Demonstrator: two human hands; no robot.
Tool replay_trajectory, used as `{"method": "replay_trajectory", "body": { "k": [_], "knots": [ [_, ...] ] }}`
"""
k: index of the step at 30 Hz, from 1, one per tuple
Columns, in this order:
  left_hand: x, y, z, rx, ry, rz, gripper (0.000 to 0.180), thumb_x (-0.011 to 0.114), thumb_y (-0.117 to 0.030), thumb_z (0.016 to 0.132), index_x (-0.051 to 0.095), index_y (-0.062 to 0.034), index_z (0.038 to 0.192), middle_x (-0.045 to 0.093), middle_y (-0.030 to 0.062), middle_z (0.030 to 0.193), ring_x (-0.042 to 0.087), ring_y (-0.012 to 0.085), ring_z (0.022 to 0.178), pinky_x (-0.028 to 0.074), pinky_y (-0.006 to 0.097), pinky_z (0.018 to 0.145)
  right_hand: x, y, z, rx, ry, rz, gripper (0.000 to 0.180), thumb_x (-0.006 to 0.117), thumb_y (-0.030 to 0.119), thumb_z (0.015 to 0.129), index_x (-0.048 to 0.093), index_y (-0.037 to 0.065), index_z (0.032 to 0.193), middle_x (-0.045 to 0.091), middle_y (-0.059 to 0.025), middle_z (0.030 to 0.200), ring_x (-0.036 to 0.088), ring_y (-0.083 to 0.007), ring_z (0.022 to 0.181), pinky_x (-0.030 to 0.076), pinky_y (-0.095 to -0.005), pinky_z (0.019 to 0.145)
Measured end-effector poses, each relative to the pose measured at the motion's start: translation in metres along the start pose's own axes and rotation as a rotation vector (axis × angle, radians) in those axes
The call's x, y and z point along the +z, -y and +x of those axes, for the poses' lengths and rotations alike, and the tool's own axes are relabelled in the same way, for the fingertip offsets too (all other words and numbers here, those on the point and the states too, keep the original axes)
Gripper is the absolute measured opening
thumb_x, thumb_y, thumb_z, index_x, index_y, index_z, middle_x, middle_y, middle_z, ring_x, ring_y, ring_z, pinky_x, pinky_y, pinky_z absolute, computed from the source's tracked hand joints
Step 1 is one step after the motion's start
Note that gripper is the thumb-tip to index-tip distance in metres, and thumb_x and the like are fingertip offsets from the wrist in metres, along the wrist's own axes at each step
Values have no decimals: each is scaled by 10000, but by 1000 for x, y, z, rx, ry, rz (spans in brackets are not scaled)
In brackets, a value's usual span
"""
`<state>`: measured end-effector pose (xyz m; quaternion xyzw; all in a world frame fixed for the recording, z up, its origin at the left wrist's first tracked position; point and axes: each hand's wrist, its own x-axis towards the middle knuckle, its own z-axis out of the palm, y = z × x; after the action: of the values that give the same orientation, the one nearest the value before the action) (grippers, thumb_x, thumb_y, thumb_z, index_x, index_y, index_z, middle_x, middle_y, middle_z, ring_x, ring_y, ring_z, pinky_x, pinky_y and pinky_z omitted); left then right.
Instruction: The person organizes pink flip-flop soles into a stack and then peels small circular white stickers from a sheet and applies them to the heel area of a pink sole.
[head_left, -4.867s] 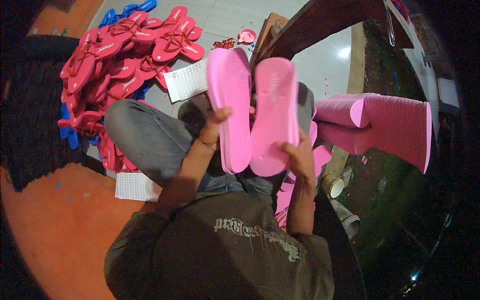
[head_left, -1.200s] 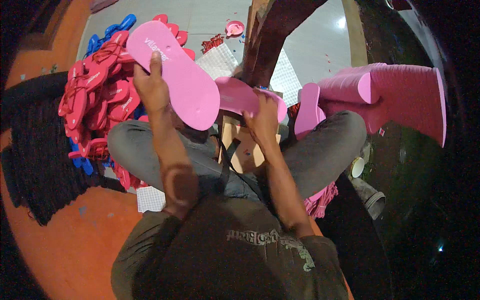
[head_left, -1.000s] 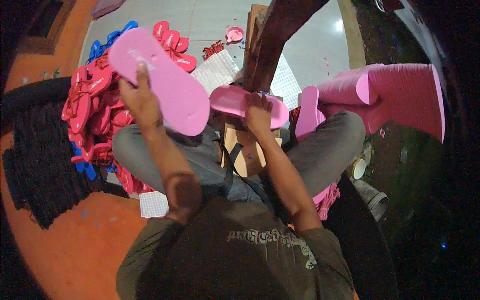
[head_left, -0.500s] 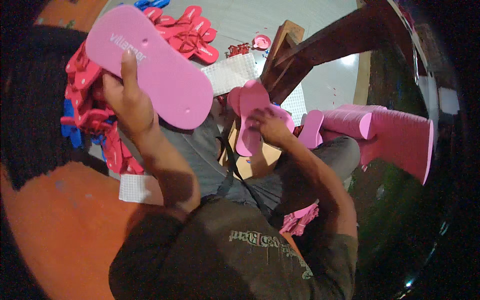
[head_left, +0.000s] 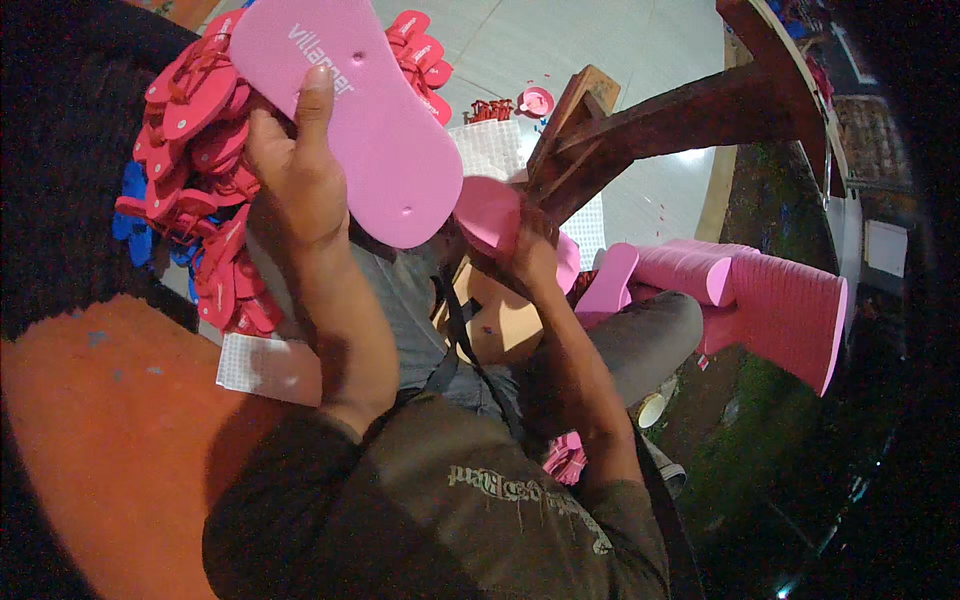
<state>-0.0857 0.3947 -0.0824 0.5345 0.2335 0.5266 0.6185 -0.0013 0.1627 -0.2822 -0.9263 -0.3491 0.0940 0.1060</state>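
Observation:
My left hand [head_left: 305, 180] is closed round a large pink flip-flop sole [head_left: 395, 165]. The thumb lies flat on its face by the pale lettering, and small holes show in the foam. The sole is raised at the upper left, over my left thigh. Lower and to the right, my right hand [head_left: 533, 248] grips the edge of another, darker-looking pink sole [head_left: 487, 212], partly hidden by the hand. Its fingertips are in shadow. Below lies a tan board [head_left: 500, 318] between my legs.
Finished red flip-flops [head_left: 195, 110] are heaped at left, with blue ones [head_left: 135, 220] beside them. Long stacks of pink soles [head_left: 775, 300] lie at right. A dark wooden frame [head_left: 670, 115] slants across the upper right. Red straps [head_left: 488, 110] and a small pink dish [head_left: 536, 101] sit on the tiles.
The sole in my left hand has shifted right and turned more upright. My right hand has moved from the face of a sole to the edge of a tilted one.

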Motion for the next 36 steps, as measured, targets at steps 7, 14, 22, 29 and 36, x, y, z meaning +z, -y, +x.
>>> {"method": "replay_trajectory", "body": {
  "k": [7,14,22,29,36],
  "knots": [
    [-2,7,5,54,3,-20,273,557,-174,848,520,35,1020,564,60,955,506,118,852,390,253,788,-8,-17,12,-260,120,23,829,677,245,650,217,23,1303,410,-189,1215,410,-335,1118,376,-416,905],
    [-7,28,3,-35,55,345,290,600,-198,801,533,52,930,590,91,869,538,146,782,427,291,718,-71,9,-16,559,-374,1517,802,717,206,682,221,34,1289,509,-98,1052,545,-226,909,492,-325,761],
    [9,38,-7,-107,223,398,303,613,-201,787,557,55,939,597,89,892,545,151,788,425,290,732,16,15,-29,827,-554,2373,359,503,326,864,481,43,1085,561,-57,1000,542,-200,933,461,-361,832],
    [17,40,-10,-110,240,406,303,604,-192,801,560,49,980,587,91,947,543,156,842,418,287,770,45,27,-3,1234,-687,2344,287,420,258,911,452,59,1115,547,-55,1030,531,-229,951,454,-406,832],
    [16,51,-8,-93,152,268,243,593,-107,764,550,57,938,593,93,893,548,152,799,429,278,736,56,19,-36,1243,-396,2530,263,377,238,923,480,51,1076,522,-82,1032,510,-225,955,456,-415,867]
  ]
}}
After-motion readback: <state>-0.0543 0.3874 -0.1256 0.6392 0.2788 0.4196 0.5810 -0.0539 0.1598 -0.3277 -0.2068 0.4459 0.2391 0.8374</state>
